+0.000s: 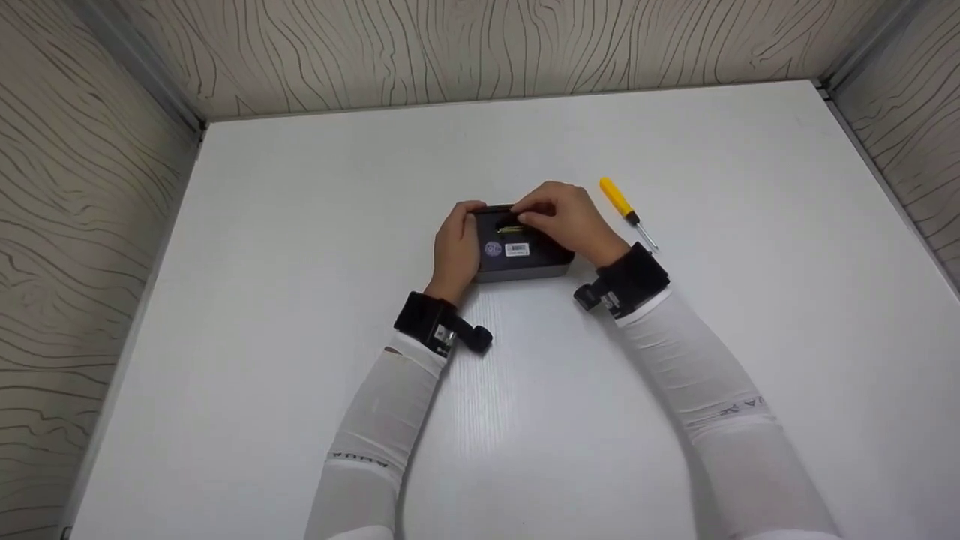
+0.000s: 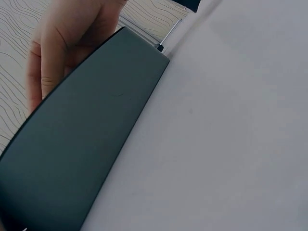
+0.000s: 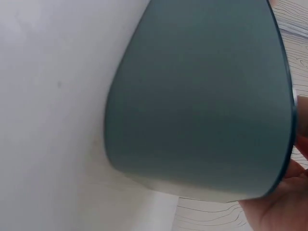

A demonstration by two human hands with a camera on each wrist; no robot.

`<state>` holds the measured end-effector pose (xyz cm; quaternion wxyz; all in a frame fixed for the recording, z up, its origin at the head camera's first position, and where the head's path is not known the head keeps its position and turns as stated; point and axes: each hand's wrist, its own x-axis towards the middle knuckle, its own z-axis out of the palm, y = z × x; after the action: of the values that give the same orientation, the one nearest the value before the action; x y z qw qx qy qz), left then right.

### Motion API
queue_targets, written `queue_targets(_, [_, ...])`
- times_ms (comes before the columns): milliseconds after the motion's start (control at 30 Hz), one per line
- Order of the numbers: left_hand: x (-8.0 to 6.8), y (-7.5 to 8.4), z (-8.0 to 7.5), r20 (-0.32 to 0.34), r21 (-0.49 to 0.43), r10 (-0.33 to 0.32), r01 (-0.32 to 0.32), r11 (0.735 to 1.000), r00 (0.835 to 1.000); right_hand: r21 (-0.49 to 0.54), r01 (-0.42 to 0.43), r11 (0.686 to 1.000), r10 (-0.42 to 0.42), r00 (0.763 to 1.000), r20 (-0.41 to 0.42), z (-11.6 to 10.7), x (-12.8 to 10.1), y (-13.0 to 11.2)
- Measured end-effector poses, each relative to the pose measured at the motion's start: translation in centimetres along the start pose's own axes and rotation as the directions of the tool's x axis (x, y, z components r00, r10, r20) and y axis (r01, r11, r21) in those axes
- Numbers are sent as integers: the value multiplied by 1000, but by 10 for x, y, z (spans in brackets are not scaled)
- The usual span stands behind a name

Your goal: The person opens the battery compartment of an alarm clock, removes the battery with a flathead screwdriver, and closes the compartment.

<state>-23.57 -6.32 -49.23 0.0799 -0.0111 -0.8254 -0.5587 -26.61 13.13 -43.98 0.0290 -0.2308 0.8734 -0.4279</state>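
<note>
The head view looks forward and down from above, taking in most of the table and the wood-patterned wall behind. Both wrist views face the dark box from low and close; the left shares the screwdriver with the head.

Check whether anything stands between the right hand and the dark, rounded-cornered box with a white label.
Nothing visible does: the right hand is at the box itself, over its upper face. The yellow-handled screwdriver with a metal shaft lies farther right, out of the way.
</note>
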Motion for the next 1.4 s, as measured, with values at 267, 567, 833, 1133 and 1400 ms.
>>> queue_targets(267, [-1, 0, 0, 9, -23, -9, 9, 1000, 1000, 11, 5, 1000, -4, 997, -82, -12, -1, 1])
queue_targets(567, [0, 0, 1, 14, -15, 0, 0, 1000, 1000, 2, -21, 1000, 21, 993, -115, -35, 1, 12])
queue_targets(833, [-1, 1, 1, 16, -13, 0, 0, 1000, 1000, -42, -139, 989, 133, 983, -123, -60, 6, 29])
queue_targets(1133, [-1, 0, 0, 16, -5, -1, 1, 1000, 1000, -49, -240, 970, 231, 962, -144, -91, 10, 52])
queue_targets(1400, [-1, 1, 1, 20, 10, -5, 5, 1000, 1000, -70, -296, 952, 277, 938, -209, -115, 10, 63])
